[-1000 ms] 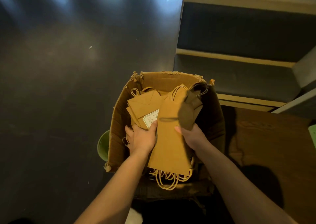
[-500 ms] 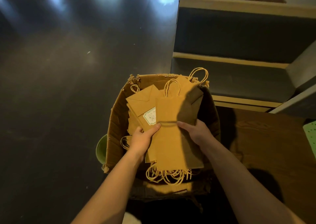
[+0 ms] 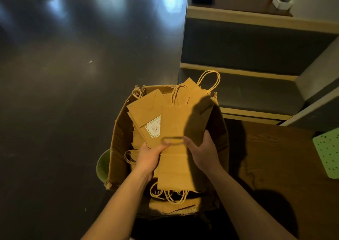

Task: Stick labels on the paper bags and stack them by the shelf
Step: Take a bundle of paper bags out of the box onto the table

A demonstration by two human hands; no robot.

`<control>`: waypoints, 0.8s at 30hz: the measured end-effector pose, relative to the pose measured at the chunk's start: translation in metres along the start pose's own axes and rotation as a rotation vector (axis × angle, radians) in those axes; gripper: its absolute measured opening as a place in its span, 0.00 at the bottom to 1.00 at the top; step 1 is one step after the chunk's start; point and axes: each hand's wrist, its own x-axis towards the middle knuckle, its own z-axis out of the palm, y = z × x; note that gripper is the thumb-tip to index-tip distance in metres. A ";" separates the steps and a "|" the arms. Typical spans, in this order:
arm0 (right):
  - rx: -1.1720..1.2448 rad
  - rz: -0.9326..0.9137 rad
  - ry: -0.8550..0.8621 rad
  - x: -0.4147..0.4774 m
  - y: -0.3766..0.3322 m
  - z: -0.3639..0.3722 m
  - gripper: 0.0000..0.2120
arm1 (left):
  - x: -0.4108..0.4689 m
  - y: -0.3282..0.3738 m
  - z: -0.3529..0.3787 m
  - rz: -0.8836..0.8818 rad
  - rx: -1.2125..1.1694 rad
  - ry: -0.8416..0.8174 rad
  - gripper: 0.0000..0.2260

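The bundle of paper bags [image 3: 176,159] is held flat over the open cardboard box [image 3: 119,135]. Its long axis runs straight away from the person, with twine handles at both the far and near ends. The left hand [image 3: 150,154] pinches the left edge and the right hand [image 3: 203,152] the right edge, thumbs on the top face and fingers curled beneath. Both thumbs touch a dark band [image 3: 173,140] lying across the bundle. A labelled bag [image 3: 145,111] lies just behind on the left, its label [image 3: 154,129] half covered. The shelf [image 3: 238,71] stands ahead and to the right, nearer the right hand, beyond the box's torn far rim. The dark floor [image 3: 64,93] on the left offers open room, while the wooden tabletop [image 3: 275,157] borders the box on the right.
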 end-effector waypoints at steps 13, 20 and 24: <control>0.451 0.085 -0.107 -0.009 -0.038 -0.040 0.23 | -0.026 0.051 0.013 0.201 0.060 -0.038 0.20; 0.525 0.011 -0.084 -0.007 -0.043 -0.100 0.20 | -0.059 0.083 0.069 0.317 0.077 -0.107 0.19; 0.553 -0.034 -0.062 -0.013 -0.034 -0.164 0.22 | -0.078 0.079 0.128 0.365 0.088 -0.125 0.20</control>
